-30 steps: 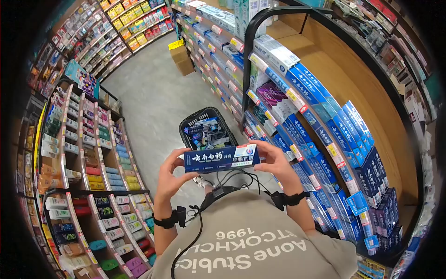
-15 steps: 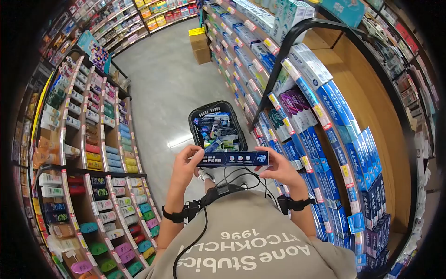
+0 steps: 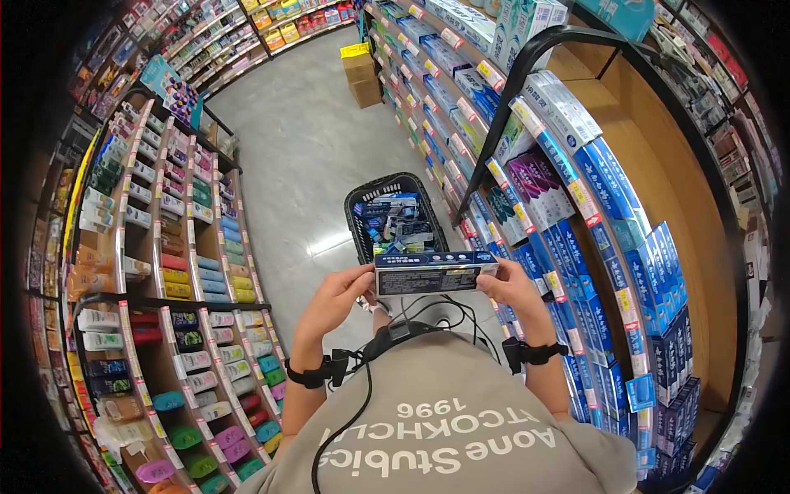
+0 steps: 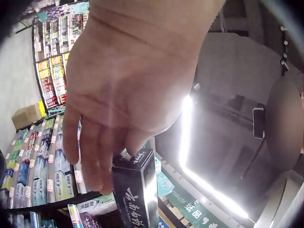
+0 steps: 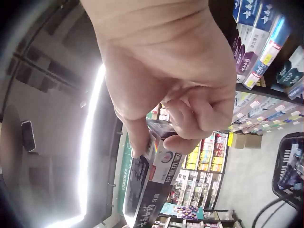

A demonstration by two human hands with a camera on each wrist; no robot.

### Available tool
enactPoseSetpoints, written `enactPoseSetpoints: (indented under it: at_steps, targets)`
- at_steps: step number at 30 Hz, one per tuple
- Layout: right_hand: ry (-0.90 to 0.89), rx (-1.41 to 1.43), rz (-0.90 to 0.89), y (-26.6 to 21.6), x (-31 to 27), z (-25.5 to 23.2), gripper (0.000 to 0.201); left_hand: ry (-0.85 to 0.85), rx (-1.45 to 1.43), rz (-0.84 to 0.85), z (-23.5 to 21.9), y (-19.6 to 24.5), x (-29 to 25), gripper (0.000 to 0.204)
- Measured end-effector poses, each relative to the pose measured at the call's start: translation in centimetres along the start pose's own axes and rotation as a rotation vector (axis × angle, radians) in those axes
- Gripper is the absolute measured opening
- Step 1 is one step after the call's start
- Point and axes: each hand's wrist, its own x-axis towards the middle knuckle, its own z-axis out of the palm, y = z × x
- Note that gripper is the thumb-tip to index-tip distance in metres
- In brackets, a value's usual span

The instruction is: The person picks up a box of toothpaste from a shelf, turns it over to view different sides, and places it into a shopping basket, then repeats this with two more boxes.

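Note:
A dark blue toothpaste box is held level in front of the torso, a face with fine print turned up. At its left end, the left hand pinches it; in the left wrist view that hand has its thumb and fingers at the end of the box. The right hand grips the opposite end; in the right wrist view the thumb and index finger of this hand pinch the box, other fingers curled.
A black basket filled with small boxes stands on the grey floor beyond the hands. Shelves of toothpaste run along the right, shelves of bottles and tubes along the left. A cardboard box stands farther up the aisle. Cables hang at the waist.
The box has been turned about its long axis, from its large-lettered front to a side, then to the fine-print face. Both hands still hold its ends. The view has shifted, with the shelves moving rightward.

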Motion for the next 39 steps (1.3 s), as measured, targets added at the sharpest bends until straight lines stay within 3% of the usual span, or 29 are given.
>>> enactPoseSetpoints:
  at_steps: [14, 29, 35, 39]
  targets:
    - [0.046, 0.059, 0.04, 1.0, -1.0, -0.5, 0.037, -0.027, 0.131, 0.056, 1.0, 0.5, -0.7, 0.039]
    - [0.022, 0.013, 0.06, 0.6, -0.8, 0.2, 0.03, 0.132, 0.284, 0.113, 0.7, 0.6, -1.3, 0.036]
    - [0.002, 0.043, 0.017, 0.7, -0.7, -0.1, 0.032, 0.088, 0.304, 0.125, 0.6, 0.9, -1.5, 0.027]
    - [0.017, 0.042, 0.017, 0.5, -0.9, -0.2, 0.035, 0.046, 0.269, 0.097, 0.7, 0.5, -1.6, 0.031]
